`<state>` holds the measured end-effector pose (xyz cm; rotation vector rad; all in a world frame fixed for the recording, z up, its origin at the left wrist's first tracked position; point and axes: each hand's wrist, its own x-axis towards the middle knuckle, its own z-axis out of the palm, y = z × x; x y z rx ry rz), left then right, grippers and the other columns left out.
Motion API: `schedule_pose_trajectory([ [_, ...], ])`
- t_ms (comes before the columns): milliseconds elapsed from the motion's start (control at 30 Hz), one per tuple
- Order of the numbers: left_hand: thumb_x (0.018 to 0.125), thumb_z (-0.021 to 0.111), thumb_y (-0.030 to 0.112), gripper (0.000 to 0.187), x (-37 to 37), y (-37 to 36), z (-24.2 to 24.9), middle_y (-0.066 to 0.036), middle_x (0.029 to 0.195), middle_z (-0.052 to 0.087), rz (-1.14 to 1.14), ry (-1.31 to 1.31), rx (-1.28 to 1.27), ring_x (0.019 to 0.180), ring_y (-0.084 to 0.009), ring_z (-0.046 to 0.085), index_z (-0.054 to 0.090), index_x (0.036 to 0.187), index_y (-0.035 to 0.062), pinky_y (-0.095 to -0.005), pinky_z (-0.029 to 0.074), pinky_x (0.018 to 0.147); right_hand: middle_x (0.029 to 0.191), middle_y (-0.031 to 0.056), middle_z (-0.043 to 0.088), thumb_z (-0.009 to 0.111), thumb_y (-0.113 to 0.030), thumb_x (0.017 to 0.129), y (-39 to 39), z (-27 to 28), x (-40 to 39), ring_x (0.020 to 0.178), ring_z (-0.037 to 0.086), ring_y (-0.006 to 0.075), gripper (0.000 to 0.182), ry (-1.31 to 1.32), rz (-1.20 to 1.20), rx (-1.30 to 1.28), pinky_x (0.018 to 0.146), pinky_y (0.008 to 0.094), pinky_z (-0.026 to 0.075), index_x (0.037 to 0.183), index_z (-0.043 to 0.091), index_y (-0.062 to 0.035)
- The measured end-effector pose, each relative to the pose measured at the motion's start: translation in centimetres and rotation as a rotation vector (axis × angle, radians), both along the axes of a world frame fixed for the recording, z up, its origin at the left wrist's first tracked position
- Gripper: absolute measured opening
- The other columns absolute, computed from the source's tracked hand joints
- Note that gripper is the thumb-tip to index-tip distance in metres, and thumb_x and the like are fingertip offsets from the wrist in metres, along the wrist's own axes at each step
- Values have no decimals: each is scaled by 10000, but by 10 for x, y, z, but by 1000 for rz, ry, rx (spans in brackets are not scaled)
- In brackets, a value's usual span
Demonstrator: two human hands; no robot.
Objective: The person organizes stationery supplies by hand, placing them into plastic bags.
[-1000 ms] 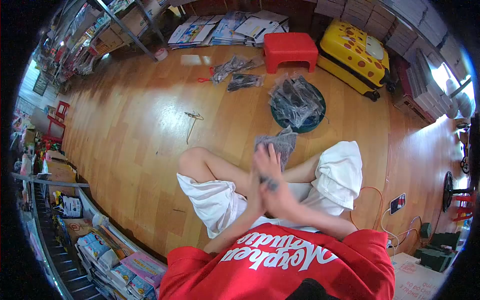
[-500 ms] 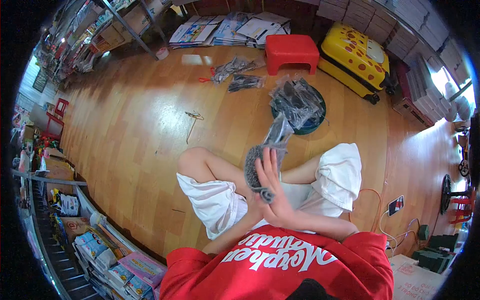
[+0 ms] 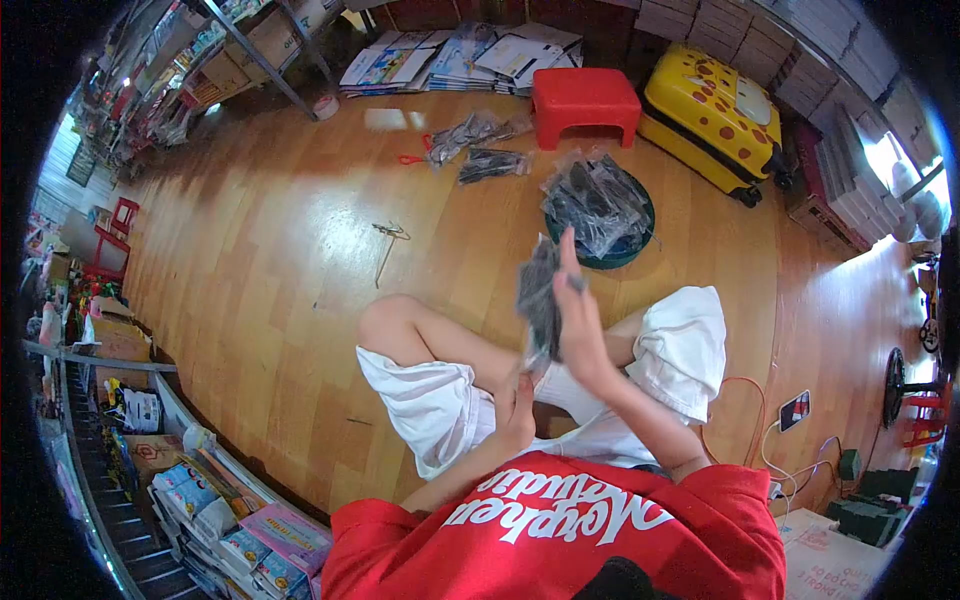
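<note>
Your right hand [image 3: 580,325] is raised mid-frame, fingers flat and together, pressed against the side of a grey packet [image 3: 540,295] so it stands upright. Your left hand [image 3: 515,400] sits lower, just above your lap, pinching the packet's bottom end; the exact finger closure is partly hidden, but it looks clamped on it. Holding it at both ends like that probably keeps the limp packet stretched and flat.

The packet is centre frame, above your crossed legs, apart from the floor.

Count of the rest:
- one green basin [image 3: 600,235] just beyond your knees, heaped with clear-bagged dark items; too tangled to count. Likely kept there for easy reach.
- two loose bagged bundles [image 3: 475,145] on the floor, upper centre, next to each other.
- one red scissors [image 3: 410,158] just left of them.
- one red stool [image 3: 585,100], top centre.
- one yellow spotted suitcase [image 3: 715,110], upper right, beside the stool.
- one phone [image 3: 795,408] on a cable, right of your leg.
- one bit of string [image 3: 388,240] on the bare floor, left of centre.
</note>
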<state>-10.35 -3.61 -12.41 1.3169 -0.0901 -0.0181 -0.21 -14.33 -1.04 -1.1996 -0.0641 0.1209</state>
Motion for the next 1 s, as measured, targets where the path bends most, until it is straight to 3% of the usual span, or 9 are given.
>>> schedule_pose_trajectory([
  [100, 981, 330, 235, 429, 3, 4, 8, -165, 1274, 483, 64, -87, 182, 1181, -252, 458, 395, 1287, -59, -344, 316, 1014, 1505, 174, -12, 344, -106, 943, 1, 2, -4, 1391, -1, 221, 610, 72, 68, 39, 1108, 305, 41, 1423, -10, 24],
  [200, 977, 333, 221, 418, 9, 6, 18, -189, 1269, 477, 103, -78, 38, 1181, -268, 458, 409, 1274, -63, -360, 319, 1013, 1506, 171, -3, 350, -109, 944, 17, -10, -54, 1388, 8, 225, 653, -261, 148, -437, 1104, 301, 41, 1408, -85, 37],
  [300, 972, 325, 193, 420, 11, 12, 15, -217, 1310, 436, 41, -227, 187, 1225, -302, 420, 387, 1295, -69, -378, 286, 1040, 1505, 168, -9, 363, -178, 954, 14, -17, -35, 1392, 21, 241, 669, 22, 56, -147, 1107, 322, 33, 1410, -76, 37],
  [333, 975, 308, 196, 450, 8, 7, 22, -230, 1374, 365, 48, -184, 279, 1290, -318, 343, 338, 1332, -76, -381, 244, 1064, 1385, 199, 329, 369, -270, 962, 12, -14, -21, 1278, 342, 264, 590, 12, -104, -139, 1057, 335, 249, 1411, 128, 29],
  [433, 973, 304, 195, 471, 16, 5, 41, -236, 1421, 291, -27, -406, 305, 1329, -329, 279, 292, 1360, -74, -379, 205, 1079, 1036, 83, 546, 410, -381, 946, -6, 15, 15, 917, 530, 122, 423, 488, -77, 15, 801, 289, 439, 1178, 495, -37],
  [533, 971, 307, 218, 484, 14, 8, 34, -238, 1430, 273, -22, -315, 308, 1337, -335, 267, 298, 1360, -70, -387, 191, 1083, 868, 22, 558, 441, -375, 937, -9, -21, 16, 759, 531, 82, 330, 410, 6, -59, 653, 268, 449, 992, 536, -63],
  [600, 972, 301, 231, 489, 15, 14, 32, -240, 1429, 273, -8, -287, 329, 1338, -333, 268, 303, 1357, -70, -393, 185, 1085, 852, 39, 570, 444, -332, 947, 18, -46, -19, 743, 540, 97, 305, 64, -180, -213, 668, 260, 443, 1014, 538, -50],
  [833, 966, 307, 227, 484, 14, 12, 42, -235, 1422, 289, -121, -377, 363, 1321, -348, 299, 327, 1339, -81, -399, 183, 1092, 883, 39, 575, 454, -307, 952, -17, -21, 32, 814, 541, 116, 337, 236, -292, 9, 750, 246, 433, 1113, 538, -23],
  [1000, 966, 326, 205, 459, 14, 17, 33, -235, 1405, 323, -53, -232, 307, 1312, -344, 319, 358, 1312, -95, -393, 197, 1084, 873, 20, 541, 451, -309, 955, 8, -34, -8, 800, 505, 103, 318, 65, -238, -228, 748, 243, 422, 1079, 535, -29],
])
